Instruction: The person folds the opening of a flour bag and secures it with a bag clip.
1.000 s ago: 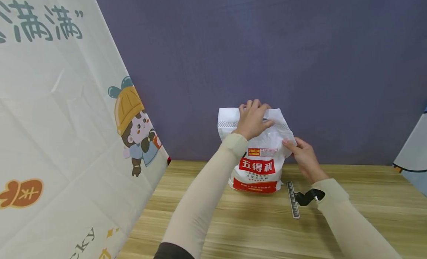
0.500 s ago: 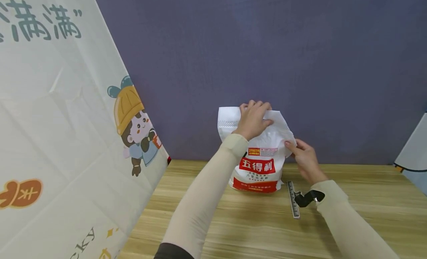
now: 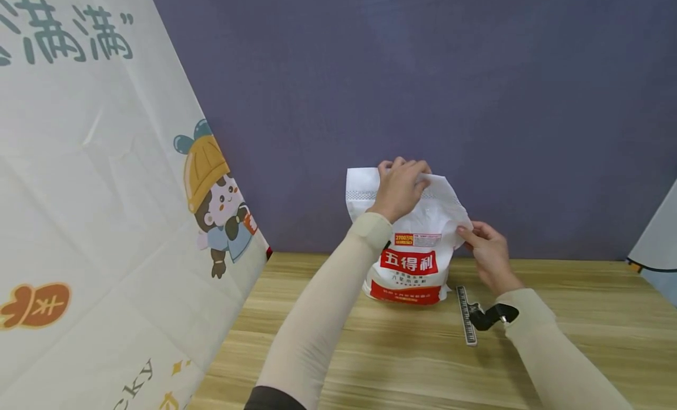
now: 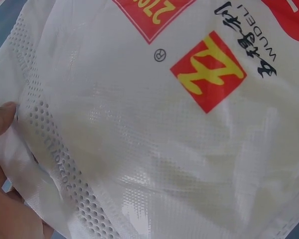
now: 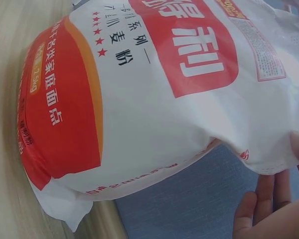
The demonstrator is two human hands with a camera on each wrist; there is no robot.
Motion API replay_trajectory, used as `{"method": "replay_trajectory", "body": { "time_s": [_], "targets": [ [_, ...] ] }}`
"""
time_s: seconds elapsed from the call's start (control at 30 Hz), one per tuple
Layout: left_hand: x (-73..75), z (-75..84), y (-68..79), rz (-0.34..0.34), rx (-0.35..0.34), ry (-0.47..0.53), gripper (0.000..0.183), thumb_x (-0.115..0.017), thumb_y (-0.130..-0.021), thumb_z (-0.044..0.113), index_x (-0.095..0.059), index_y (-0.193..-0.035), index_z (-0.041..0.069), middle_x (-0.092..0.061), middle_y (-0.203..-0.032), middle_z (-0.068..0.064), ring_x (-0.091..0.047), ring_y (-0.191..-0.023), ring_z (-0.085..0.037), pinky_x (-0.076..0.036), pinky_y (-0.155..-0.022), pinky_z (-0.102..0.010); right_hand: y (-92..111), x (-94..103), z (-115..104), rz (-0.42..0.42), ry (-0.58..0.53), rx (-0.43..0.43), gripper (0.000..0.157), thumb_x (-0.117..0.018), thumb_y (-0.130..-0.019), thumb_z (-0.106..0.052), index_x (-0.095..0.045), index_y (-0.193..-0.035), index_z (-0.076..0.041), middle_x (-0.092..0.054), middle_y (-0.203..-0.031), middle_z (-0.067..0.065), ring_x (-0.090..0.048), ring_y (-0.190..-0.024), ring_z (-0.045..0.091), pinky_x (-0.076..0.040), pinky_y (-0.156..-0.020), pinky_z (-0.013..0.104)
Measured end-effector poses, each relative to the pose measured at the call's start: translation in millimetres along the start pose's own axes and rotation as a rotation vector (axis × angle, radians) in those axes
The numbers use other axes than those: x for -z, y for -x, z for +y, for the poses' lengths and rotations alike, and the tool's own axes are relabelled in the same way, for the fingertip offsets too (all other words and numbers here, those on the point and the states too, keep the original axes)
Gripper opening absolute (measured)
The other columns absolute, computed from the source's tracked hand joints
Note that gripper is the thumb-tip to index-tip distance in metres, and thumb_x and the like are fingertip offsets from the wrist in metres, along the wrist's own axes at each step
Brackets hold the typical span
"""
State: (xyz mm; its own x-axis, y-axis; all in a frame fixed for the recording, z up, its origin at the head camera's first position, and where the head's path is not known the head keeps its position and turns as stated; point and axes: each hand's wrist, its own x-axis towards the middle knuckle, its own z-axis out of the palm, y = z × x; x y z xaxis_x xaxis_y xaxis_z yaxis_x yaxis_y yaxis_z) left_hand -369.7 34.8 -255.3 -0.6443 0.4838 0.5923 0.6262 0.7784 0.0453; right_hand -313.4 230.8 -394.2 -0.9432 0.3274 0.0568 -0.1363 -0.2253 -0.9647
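A white flour bag (image 3: 409, 262) with red print stands upright on the wooden table against the dark back wall. My left hand (image 3: 400, 190) grips its top edge, fingers over the back. In the left wrist view the thumb lies near the perforated band along the top of the flour bag (image 4: 139, 119), at its handle opening. My right hand (image 3: 488, 251) pinches the bag's upper right side, thumb in front and fingers behind. In the right wrist view the flour bag (image 5: 134, 114) bulges at its bottom, and my right hand (image 5: 274, 209) shows at the lower right corner.
A grey ruler-like strip (image 3: 466, 316) lies on the wooden table (image 3: 370, 363) just right of the bag, beneath the black camera mount (image 3: 493, 316) on the right wrist. A white printed sheet (image 3: 106, 210) hangs at the left. Dark cloth (image 3: 476, 104) covers the back.
My right hand has shifted slightly to the right with the bag's side pinched. The left thumb has drawn in closer to the bag's top. The bag stays in place.
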Motion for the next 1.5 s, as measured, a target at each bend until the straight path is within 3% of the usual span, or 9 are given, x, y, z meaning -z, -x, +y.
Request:
{"method": "replay_trajectory", "body": {
  "time_s": [0.53,0.87,1.23,1.5],
  "targets": [
    [-4.0,-0.7,2.3,0.080,-0.007,0.022,0.010,-0.065,-0.100,0.034,-0.071,-0.107,0.030,-0.075,-0.108,0.018,-0.059,-0.106,-0.008,-0.029,-0.116,-0.044,2.1,-6.6,4.3,0.162,-0.004,0.007,0.012,-0.078,-0.090,-0.009,-0.072,-0.093,-0.019,-0.062,-0.081,-0.011,-0.058,-0.080,0.005,-0.053,-0.070,0.014],
    [-7.0,-2.0,3.3,0.111,-0.012,0.040,0.010,-0.065,-0.100,0.034,-0.072,-0.105,0.030,-0.075,-0.106,0.018,-0.059,-0.105,-0.009,-0.031,-0.115,-0.045,2.9,-9.8,8.3,0.205,-0.049,0.065,0.012,-0.079,-0.087,-0.003,-0.073,-0.088,-0.013,-0.065,-0.079,-0.009,-0.062,-0.078,0.003,-0.055,-0.070,0.013],
    [-9.9,-3.2,2.3,0.141,-0.011,0.026,0.008,-0.066,-0.099,0.035,-0.071,-0.103,0.031,-0.075,-0.104,0.020,-0.058,-0.103,-0.007,-0.031,-0.115,-0.046,2.5,-9.9,16.4,0.234,0.073,0.171,0.007,-0.081,-0.087,-0.008,-0.075,-0.086,-0.012,-0.065,-0.079,-0.007,-0.061,-0.076,0.005,-0.056,-0.067,0.012],
    [-8.5,-3.8,2.2,0.153,0.006,0.027,0.008,-0.066,-0.099,0.033,-0.072,-0.103,0.031,-0.077,-0.104,0.019,-0.058,-0.099,-0.008,-0.032,-0.113,-0.043,5.7,-9.5,18.0,0.245,0.173,0.218,0.007,-0.080,-0.088,-0.012,-0.077,-0.085,-0.018,-0.064,-0.077,-0.011,-0.058,-0.074,0.005,-0.052,-0.061,0.012]
  ]
}}
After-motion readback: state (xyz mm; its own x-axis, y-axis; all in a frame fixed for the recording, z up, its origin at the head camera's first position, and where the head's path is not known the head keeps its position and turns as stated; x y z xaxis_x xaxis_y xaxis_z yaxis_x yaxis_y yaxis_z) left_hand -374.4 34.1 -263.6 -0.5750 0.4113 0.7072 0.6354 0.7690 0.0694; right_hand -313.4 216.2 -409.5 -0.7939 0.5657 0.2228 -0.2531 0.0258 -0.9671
